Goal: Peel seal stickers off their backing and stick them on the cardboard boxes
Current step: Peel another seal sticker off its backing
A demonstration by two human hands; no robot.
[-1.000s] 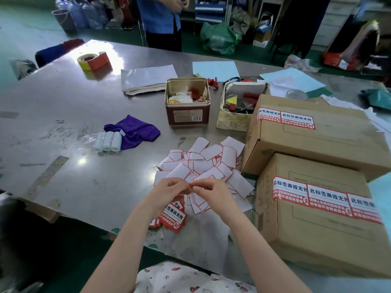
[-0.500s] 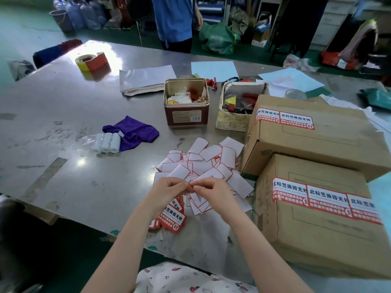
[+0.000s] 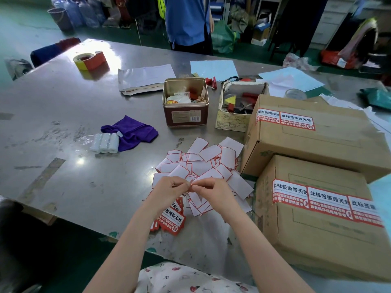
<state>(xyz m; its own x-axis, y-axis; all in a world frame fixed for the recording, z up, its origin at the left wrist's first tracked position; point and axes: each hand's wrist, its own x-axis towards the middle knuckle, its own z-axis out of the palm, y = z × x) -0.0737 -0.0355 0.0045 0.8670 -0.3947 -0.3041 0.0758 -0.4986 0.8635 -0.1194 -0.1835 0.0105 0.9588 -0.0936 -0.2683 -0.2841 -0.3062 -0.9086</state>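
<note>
- Seal sticker [image 3: 191, 185], a small red-edged piece, pinched between both hands just above the bench [image 3: 63, 144], at the near edge of the backing pile [image 3: 203, 166].
- Left hand [image 3: 169, 190] curled, fingertips nipping the sticker's left end; right hand [image 3: 213, 192] curled too, thumb and forefinger gripping the other end, fingertips of the two hands touching.
- Whether sticker and backing are apart yet: cannot tell, too small.
- Stack of unpeeled red stickers [image 3: 172, 218] just near-left of the pile, partly under the left wrist.
- Near cardboard box [image 3: 321, 240] right of the pile, three red seal stickers in a row across its top edge.
- Far cardboard box [image 3: 313, 140] right of the pile and behind the near one, two stickers on its corner.
- Beyond the pile: brown tin [image 3: 185, 102] and an open carton of odds and ends [image 3: 239, 106].
- Left of the pile: purple cloth [image 3: 133, 131], white rolls [image 3: 105, 142] touching it.
</note>
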